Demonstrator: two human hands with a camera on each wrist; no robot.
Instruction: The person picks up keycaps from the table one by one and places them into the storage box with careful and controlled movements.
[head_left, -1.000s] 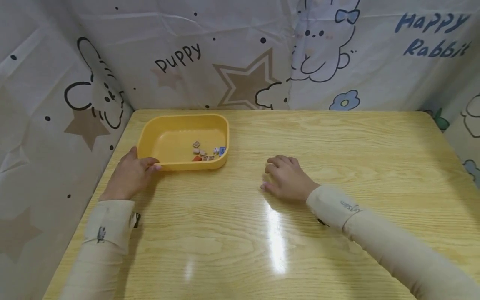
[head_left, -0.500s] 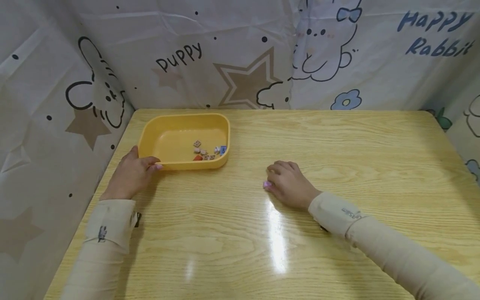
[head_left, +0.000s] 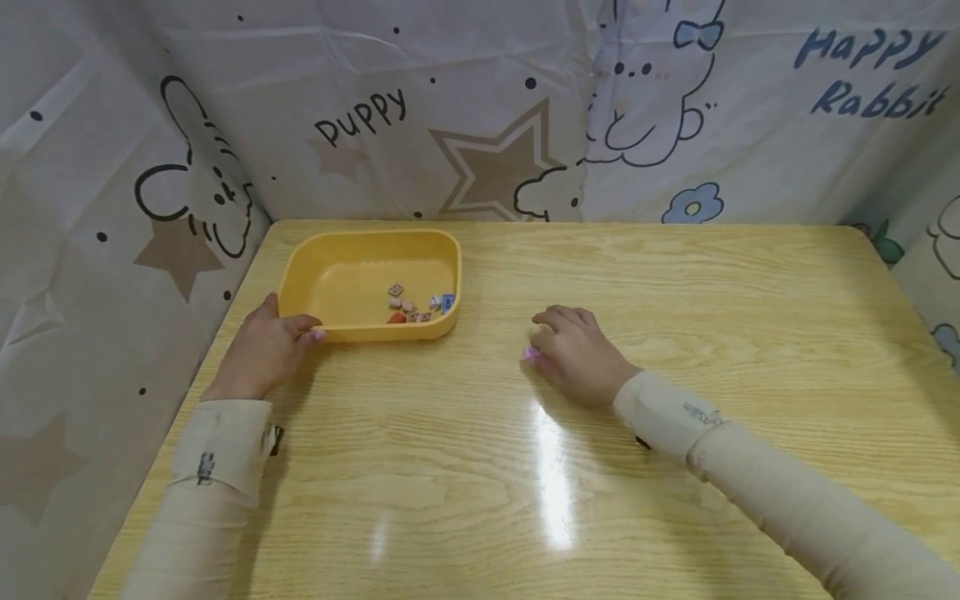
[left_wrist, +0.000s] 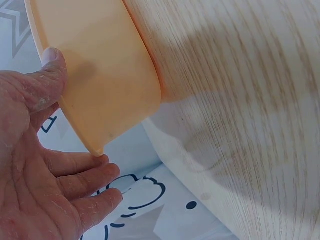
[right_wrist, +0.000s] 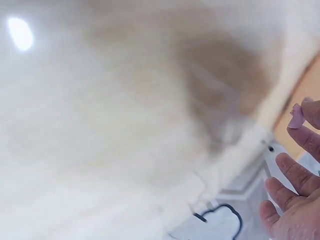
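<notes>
At the back left of the table stands a yellow plastic tub [head_left: 375,333]. My left hand [head_left: 262,350] holds its front left corner, thumb [left_wrist: 50,75] on the rim and fingers [left_wrist: 90,210] spread by the corner. Between the thumb and index finger of my right hand [head_left: 577,357] is pinched a small purple piece [right_wrist: 296,117], its exact kind too small to tell. The other right fingers [right_wrist: 280,192] are loosely extended. This hand is over the middle of the table, to the right of the tub.
Several tiny pieces lie in the tub's front right part: tan tiles [head_left: 395,289], an orange-red piece [head_left: 397,318], a white piece [head_left: 435,302] and a blue one [head_left: 447,302]. A printed cloth [head_left: 480,108] hangs behind and beside the wooden table [head_left: 420,467].
My right hand dipped toward the front of the table, and the purple piece came into view at its fingertips. Now it has shifted back and up with the piece. My left hand stays at the tub.
</notes>
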